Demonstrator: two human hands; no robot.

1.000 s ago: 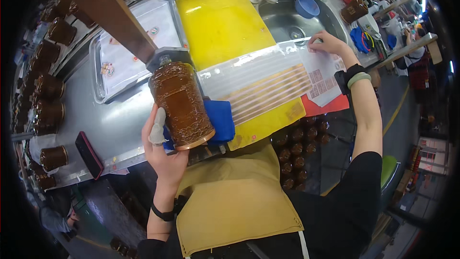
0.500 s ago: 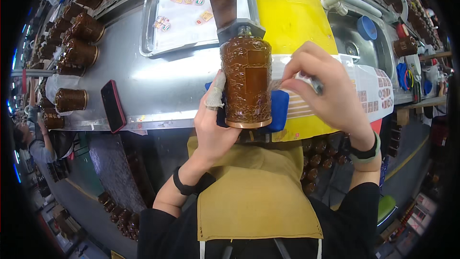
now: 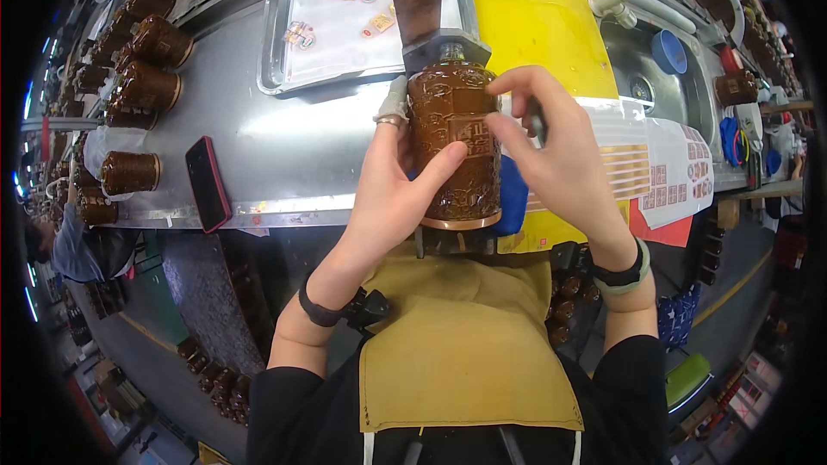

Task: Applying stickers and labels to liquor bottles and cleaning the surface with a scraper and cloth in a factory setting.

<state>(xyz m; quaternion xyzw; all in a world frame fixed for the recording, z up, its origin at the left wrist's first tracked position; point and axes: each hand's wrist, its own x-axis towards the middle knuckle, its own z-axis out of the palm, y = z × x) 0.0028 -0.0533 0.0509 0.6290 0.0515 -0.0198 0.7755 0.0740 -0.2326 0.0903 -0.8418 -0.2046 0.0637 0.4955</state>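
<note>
A brown embossed bottle point(image 3: 448, 181) lies in front of me, its copper-coloured base toward me and its neck end against a dark angular piece point(image 3: 448, 50). My left hand point(image 3: 392, 181) is wrapped around the bottle's left side, its thumb pressed on the front panel. White wrapping covers one of its fingertips. A small label with raised characters point(image 3: 469, 131) sits on that panel, beside the thumb. Close to the bottle's right side is my right hand point(image 3: 560, 142), fingers curled, thumb and index tips at the bottle. A small dark item shows among its fingers; its kind cannot be made out.
Blue padding point(image 3: 514, 198) sits beside the bottle. A metal tray point(image 3: 274, 60) holds small stickers; a phone point(image 3: 208, 182) lies at left. Yellow mat point(image 3: 534, 26), label sheets point(image 3: 668, 155), sink point(image 3: 633, 52) with a blue bowl point(image 3: 668, 52) are right. More bottles point(image 3: 131, 172) stand at left.
The bare front panel now bears a small label. My left thumb has come onto the panel, and my right hand has moved left and up, closer to the bottle.
</note>
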